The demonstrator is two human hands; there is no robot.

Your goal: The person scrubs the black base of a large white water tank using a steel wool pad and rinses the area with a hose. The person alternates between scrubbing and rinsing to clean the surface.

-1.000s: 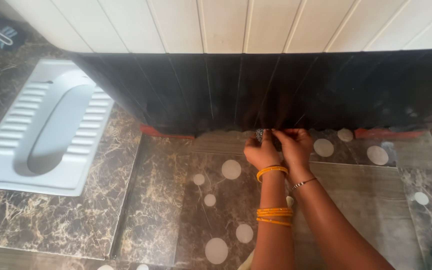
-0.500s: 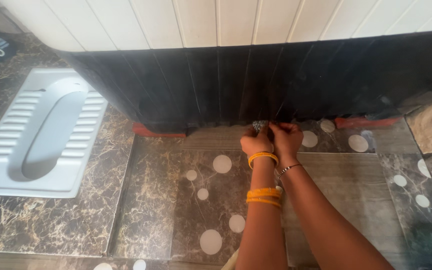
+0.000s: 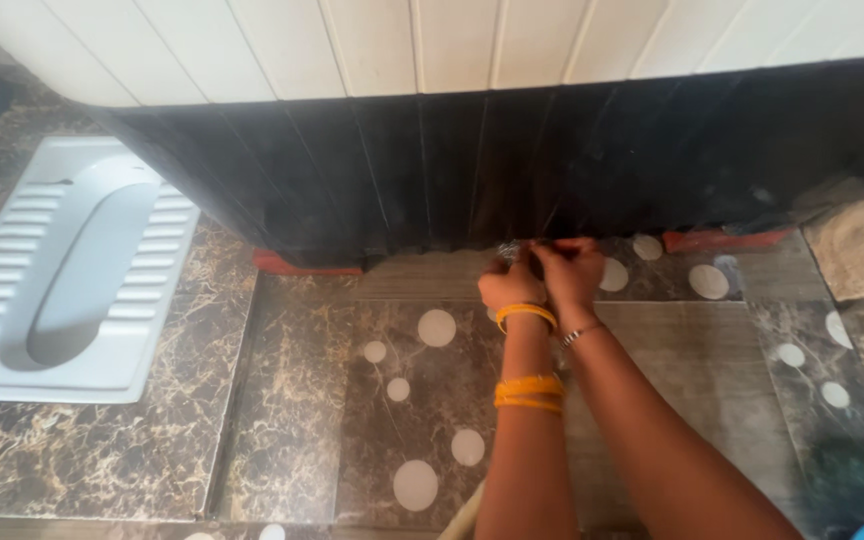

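While my left hand (image 3: 510, 287) and right hand (image 3: 570, 272) pinch a shiny, scratchy scrubber (image 3: 510, 249), it touches the ridged black wall (image 3: 402, 170).

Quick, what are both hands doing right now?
Left hand: closed on a small shiny scrubber at the foot of the black wall panel.
Right hand: closed, fingers pinching the same scrubber.
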